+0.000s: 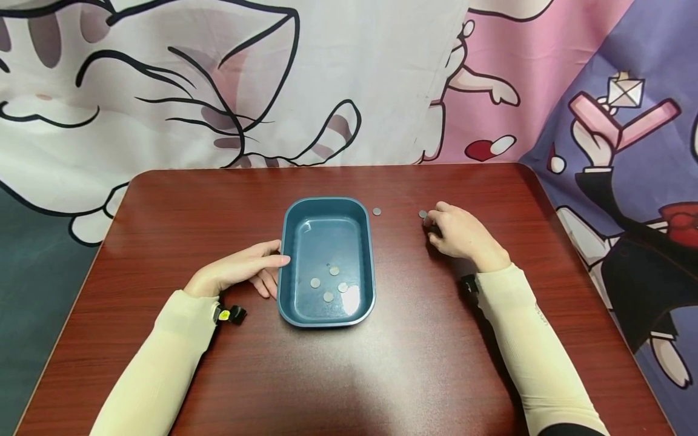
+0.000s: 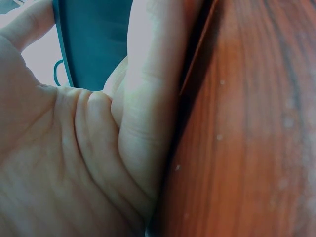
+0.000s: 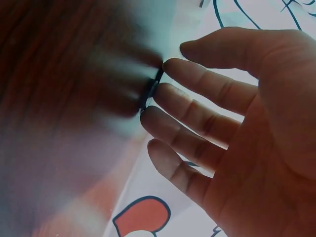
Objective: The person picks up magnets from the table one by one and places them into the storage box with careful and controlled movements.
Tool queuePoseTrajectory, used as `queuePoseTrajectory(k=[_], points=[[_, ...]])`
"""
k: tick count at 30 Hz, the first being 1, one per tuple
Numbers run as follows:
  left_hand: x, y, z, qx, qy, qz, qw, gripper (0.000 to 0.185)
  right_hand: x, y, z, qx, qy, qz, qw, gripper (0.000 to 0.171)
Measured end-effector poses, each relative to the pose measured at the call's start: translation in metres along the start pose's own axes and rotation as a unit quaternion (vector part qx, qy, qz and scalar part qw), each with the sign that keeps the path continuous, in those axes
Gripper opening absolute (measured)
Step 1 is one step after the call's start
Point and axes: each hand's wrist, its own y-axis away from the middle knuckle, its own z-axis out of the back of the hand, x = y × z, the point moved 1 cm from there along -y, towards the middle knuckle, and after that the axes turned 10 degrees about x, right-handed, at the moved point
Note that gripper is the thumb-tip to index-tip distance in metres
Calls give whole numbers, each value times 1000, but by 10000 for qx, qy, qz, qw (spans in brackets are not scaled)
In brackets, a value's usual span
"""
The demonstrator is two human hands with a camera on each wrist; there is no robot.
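Observation:
My left hand holds the left side of a blue rectangular tray, thumb over the rim and the other fingers along the outer wall. Several small silver coins lie flat inside the tray. In the left wrist view the tray wall shows between thumb and fingers. To the right of the tray, my right hand has its fingertips down at the tabletop beside a coin. The right wrist view shows the fingers loosely extended, thumb apart; a dark sliver at their tips is too blurred to identify.
Another coin lies on the table just right of the tray's upper corner. The reddish-brown wooden table has rounded far corners, and a cartoon-printed cloth hangs behind it.

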Motion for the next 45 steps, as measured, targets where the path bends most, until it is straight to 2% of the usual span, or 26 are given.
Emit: queuePoseTrajectory(k=[14,28,35,45], points=[[0,0,-1,6,22,22,10000,53,-2,1,-2,100,-77,123,9998,27],[1,0,-1,30,36,-19,10000,52,1,1,-3,209,-98,72,9997,20],[1,0,0,43,45,-25,10000,52,4,2,-2,474,-179,-84,9987,18],[1,0,0,27,12,-38,10000,52,12,0,-3,583,-139,118,9981,18]])
